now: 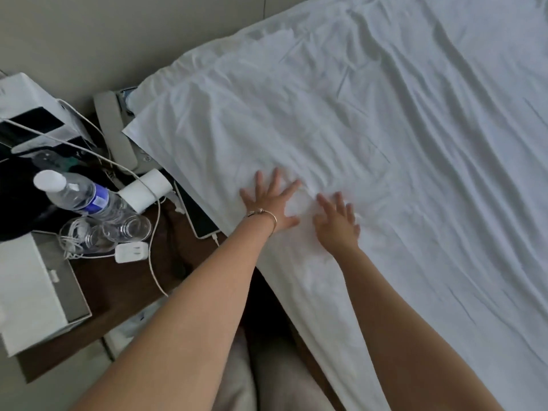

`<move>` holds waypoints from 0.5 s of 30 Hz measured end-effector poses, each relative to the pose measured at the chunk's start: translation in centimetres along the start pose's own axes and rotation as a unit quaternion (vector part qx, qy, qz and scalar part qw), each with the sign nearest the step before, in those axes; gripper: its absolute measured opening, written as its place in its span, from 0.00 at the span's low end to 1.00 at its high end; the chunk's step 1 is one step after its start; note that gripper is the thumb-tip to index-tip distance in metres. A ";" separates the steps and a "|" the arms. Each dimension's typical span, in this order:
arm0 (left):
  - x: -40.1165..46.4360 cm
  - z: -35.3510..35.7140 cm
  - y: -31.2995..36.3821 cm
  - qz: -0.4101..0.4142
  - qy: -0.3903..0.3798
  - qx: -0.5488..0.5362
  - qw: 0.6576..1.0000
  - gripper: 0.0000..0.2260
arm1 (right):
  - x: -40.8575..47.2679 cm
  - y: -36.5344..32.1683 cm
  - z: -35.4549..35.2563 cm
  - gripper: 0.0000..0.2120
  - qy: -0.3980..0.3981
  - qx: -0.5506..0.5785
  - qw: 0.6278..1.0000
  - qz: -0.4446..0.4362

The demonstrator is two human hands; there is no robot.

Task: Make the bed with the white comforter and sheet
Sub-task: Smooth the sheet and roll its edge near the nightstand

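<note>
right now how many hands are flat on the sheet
2. The left hand, with a bracelet at its wrist, lies spread on the white sheet near the bed's edge; the right hand lies just beside it.

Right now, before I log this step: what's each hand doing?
Left hand: open, fingers spread, pressing flat on the white comforter.
Right hand: open, fingers straight, resting flat on the comforter beside it.

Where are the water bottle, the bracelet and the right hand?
Bottle (86,197): head view, on its label.
Bracelet (274,221): head view, band at the left wrist.
Right hand (336,222): head view, back of hand.
</note>
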State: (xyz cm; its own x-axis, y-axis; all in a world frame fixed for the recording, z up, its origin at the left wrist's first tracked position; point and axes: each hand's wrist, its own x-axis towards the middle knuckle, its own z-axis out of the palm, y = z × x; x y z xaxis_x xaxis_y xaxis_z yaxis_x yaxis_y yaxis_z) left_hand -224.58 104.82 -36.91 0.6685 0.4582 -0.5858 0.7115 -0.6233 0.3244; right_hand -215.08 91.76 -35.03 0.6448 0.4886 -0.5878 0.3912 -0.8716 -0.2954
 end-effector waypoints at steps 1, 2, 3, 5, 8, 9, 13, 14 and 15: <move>0.3 -0.1 -1.6 -0.004 -0.027 0.025 0.999 0.38 | 0.1 -1.0 1.1 0.29 -0.028 -0.034 0.999 -0.002; 0.2 -0.2 -3.2 0.002 -0.042 0.051 0.998 0.38 | -0.3 -2.0 2.2 0.30 -0.051 -0.069 0.996 -0.024; -0.1 -0.2 -4.7 0.014 -0.046 0.083 0.995 0.36 | -1.0 -2.8 3.3 0.31 -0.071 -0.095 0.991 -0.058; -0.6 -1.0 -6.9 0.030 -0.021 0.162 0.986 0.32 | -2.4 -4.2 4.7 0.30 -0.080 -0.115 0.983 -0.119; -0.1 -4.0 -8.4 0.033 0.005 0.175 0.984 0.23 | -1.5 -5.8 3.3 0.21 -0.009 0.018 0.998 -0.067; 0.6 -5.3 -8.4 0.035 0.014 0.138 0.990 0.21 | -0.4 -6.4 2.5 0.19 0.029 0.070 0.996 -0.050; 5.2 -9.3 -7.9 0.022 0.111 -0.033 0.993 0.17 | 5.7 -10.3 -0.7 0.21 0.073 0.055 0.986 -0.138; 6.4 -9.7 -7.7 0.000 0.116 -0.055 0.992 0.18 | 7.3 -11.3 -1.4 0.22 0.071 0.035 0.985 -0.154; 7.4 -10.0 -7.6 -0.033 0.099 -0.072 0.992 0.21 | 8.9 -12.2 -1.9 0.23 0.065 0.011 0.984 -0.167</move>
State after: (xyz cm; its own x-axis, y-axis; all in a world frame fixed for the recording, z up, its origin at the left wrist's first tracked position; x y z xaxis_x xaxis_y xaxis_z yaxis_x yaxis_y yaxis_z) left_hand -222.89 119.29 -36.33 0.6391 0.6189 -0.4567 0.7688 -0.4979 0.4012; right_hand -212.91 106.84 -35.20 0.5621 0.7475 -0.3540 0.5819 -0.6616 -0.4730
